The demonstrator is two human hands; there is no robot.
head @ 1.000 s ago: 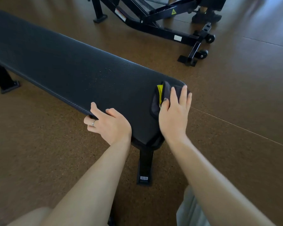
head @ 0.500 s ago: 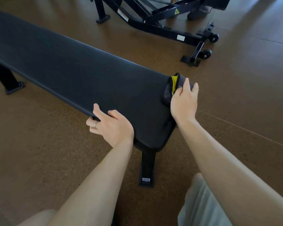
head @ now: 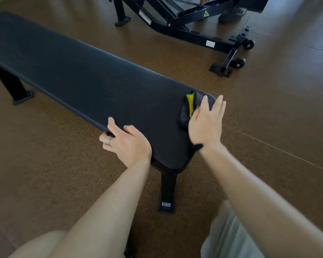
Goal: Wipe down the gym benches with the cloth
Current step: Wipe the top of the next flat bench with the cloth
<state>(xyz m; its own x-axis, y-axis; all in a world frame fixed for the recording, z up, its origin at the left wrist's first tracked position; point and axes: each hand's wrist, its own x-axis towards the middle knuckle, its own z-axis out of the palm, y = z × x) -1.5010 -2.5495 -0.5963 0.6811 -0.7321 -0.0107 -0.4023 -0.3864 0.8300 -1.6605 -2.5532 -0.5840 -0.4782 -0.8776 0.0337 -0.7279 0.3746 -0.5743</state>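
The right hand (head: 205, 123) presses flat, fingers straight, on a dark cloth with a yellow fold (head: 189, 107) at the near right corner of the black padded bench (head: 82, 77). The left hand (head: 127, 142) grips the bench's near edge, fingers curled under.

A long flat bench (head: 82, 79) with a black textured pad on black legs runs from far left to near right across the brown floor, and a crumpled dark grey cloth (head: 189, 107) with a yellow strip lies on its near right corner.
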